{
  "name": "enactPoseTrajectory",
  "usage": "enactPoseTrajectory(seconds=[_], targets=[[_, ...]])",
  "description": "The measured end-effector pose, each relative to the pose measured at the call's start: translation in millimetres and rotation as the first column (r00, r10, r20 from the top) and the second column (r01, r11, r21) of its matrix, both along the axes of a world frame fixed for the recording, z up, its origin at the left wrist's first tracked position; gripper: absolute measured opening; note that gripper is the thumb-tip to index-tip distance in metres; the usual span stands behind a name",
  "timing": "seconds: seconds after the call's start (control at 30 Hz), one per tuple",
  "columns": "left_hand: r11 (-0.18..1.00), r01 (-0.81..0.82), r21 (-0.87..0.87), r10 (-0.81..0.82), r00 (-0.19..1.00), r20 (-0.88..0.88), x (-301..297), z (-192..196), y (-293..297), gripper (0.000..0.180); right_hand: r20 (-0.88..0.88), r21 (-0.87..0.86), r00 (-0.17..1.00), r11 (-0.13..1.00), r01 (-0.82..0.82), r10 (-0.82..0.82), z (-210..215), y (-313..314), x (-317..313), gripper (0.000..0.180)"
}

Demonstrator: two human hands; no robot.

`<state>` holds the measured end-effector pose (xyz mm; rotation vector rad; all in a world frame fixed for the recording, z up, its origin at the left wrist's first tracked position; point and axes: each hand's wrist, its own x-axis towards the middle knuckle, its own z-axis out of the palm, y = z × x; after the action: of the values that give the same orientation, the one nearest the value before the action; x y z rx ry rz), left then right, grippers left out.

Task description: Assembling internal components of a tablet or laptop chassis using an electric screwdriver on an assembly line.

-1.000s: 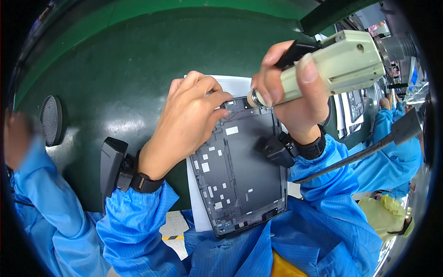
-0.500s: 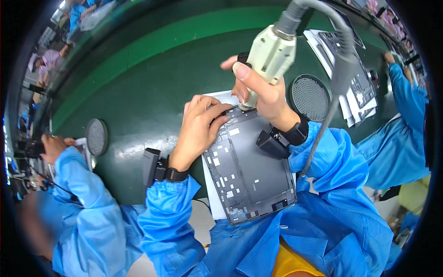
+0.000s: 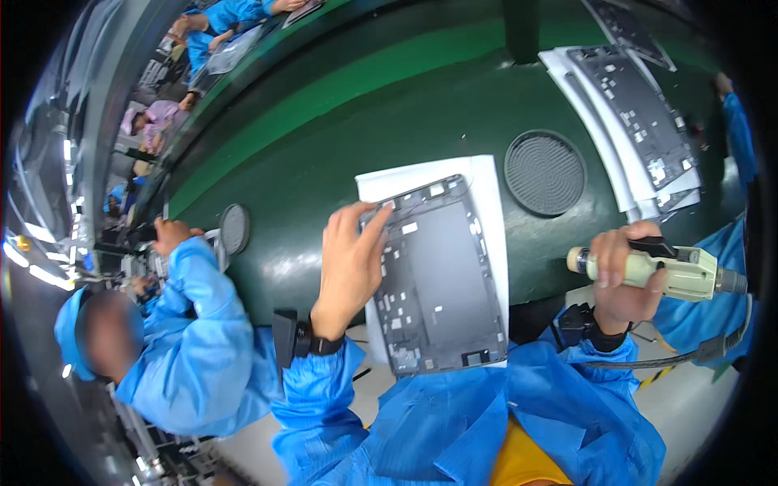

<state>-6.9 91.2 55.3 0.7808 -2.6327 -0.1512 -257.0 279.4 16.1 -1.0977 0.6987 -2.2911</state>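
A dark tablet housing (image 3: 442,267), dotted with small white pads, lies at a slant on white sheets (image 3: 486,186) in front of me. My left hand (image 3: 350,263) grips its upper left edge, with thumb and bent fingertips at the rim. A thin wire shows near that corner. Off to the right, my right hand (image 3: 622,271) is wrapped round a pale electric screwdriver (image 3: 689,274) with a grey cable. The screwdriver lies sideways in the air, its tip end pointing left, apart from the housing.
A round dark textured tray (image 3: 545,172) sits right of the housing; a smaller one (image 3: 235,229) is farther left. Another dark housing (image 3: 632,113) rests on white sheets at the back right. At the left, a co-worker in blue (image 3: 194,348) sits along the green table (image 3: 324,130).
My right hand has swung the screwdriver from the housing's top edge down to the right. My left hand stays at the housing's upper left edge. The view has shifted.
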Motion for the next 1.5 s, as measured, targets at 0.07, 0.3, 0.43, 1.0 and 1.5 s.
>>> enactPoseTrajectory(seconds=[0.07, 0.3, 0.43, 1.0, 1.5], targets=[[0.988, -0.152, 0.034, 0.154, 0.982, -0.111, 31, -8, 25, 0.027, 0.147, -0.039, 0.989, 0.999, 0.02, -0.014, -21, 10, -7, 0.052], [0.263, -0.437, 0.86, 0.816, 0.577, 0.043, 114, -70, 131, 0.044, 0.247, -0.177, 0.968, 0.984, -0.002, 0.047, -53, 19, -18, 0.047], [0.081, 0.112, 0.99, 0.882, 0.454, -0.123, 79, -77, 150, 0.031, 0.208, -0.051, 0.978, 0.998, 0.024, -0.012, -54, 14, -8, 0.046], [0.342, -0.035, 0.939, 0.859, 0.416, -0.297, 67, -46, 71, 0.02, 0.258, -0.018, 0.965, 0.998, 0.059, -0.052, -52, 12, -19, 0.042], [0.453, -0.005, 0.891, 0.821, 0.391, -0.416, 41, -42, -257, 0.022, 0.272, 0.056, 0.946, 0.984, 0.166, -0.175, -52, 2, -10, 0.036]])
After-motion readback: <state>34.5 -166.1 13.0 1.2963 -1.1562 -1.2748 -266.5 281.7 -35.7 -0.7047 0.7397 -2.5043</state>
